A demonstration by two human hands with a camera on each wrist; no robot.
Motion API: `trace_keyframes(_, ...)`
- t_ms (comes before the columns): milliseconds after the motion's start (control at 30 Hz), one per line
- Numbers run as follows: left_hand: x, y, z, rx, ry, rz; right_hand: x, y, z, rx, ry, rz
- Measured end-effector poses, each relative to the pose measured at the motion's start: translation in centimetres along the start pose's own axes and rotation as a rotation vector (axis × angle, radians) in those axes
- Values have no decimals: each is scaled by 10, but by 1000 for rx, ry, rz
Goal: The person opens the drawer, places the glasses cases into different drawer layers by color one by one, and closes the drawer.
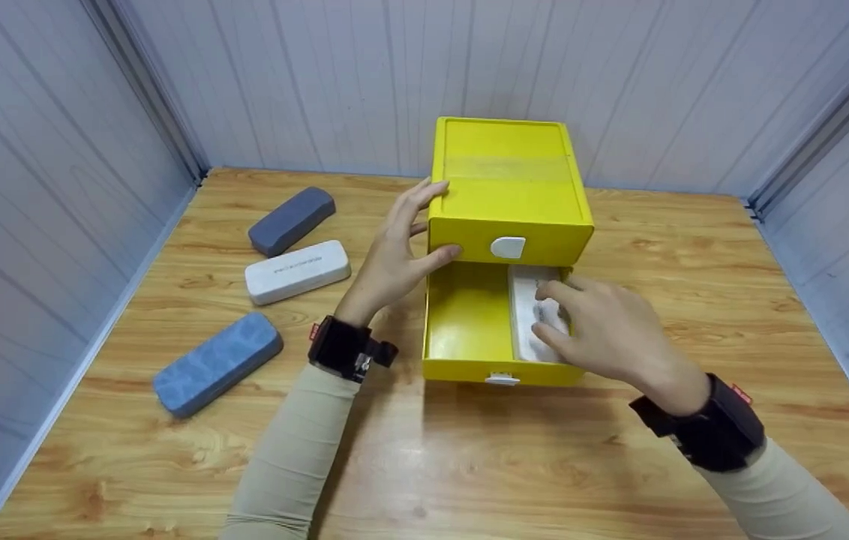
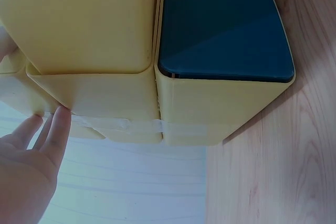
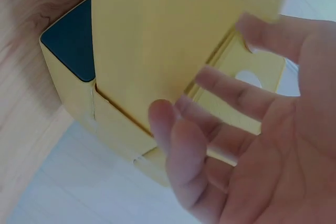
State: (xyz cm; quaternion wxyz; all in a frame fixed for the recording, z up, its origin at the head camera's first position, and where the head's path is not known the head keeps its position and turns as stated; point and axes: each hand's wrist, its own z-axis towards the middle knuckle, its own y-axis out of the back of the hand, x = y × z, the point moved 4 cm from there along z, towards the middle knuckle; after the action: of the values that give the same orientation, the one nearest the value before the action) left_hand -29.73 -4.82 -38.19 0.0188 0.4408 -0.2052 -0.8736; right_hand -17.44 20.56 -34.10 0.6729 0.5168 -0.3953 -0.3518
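Note:
A yellow two-tier drawer box (image 1: 507, 195) stands toward the back, its lower drawer (image 1: 469, 315) pulled out. My left hand (image 1: 394, 262) rests against the box's upper left side, thumb on the front face and fingers straight along the side and top edge. Inside the drawer, along its right wall, lies a white glasses case (image 1: 526, 322) with small dark lettering. Over that case hovers my right hand (image 1: 612, 330), thumb and index finger apart. In the right wrist view the right hand's fingers (image 3: 226, 93) are loosely bent beside the drawer's yellow side, holding nothing.
Left of the box, three glasses cases lie on the wooden table (image 1: 507, 480): a dark grey one (image 1: 292, 220), a white one (image 1: 297, 272) and a mottled blue one (image 1: 218, 364). Pale panel walls (image 1: 304, 82) close off the back and sides. White handles mark both drawers.

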Motion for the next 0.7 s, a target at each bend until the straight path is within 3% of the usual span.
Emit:
trace_keyframes(233, 0, 1, 1, 0, 3, 2, 2, 12, -14, -53, 71, 170)
trace_keyframes(400, 0, 1, 1, 2, 4, -4, 9, 13, -23, -77, 171, 398)
trace_keyframes(500, 1, 1, 1, 1, 2, -1, 11, 9, -27, -54, 197, 546)
trace_keyframes(700, -1, 1, 1, 5, 2, 2, 13, -7, -35, 66, 204, 867)
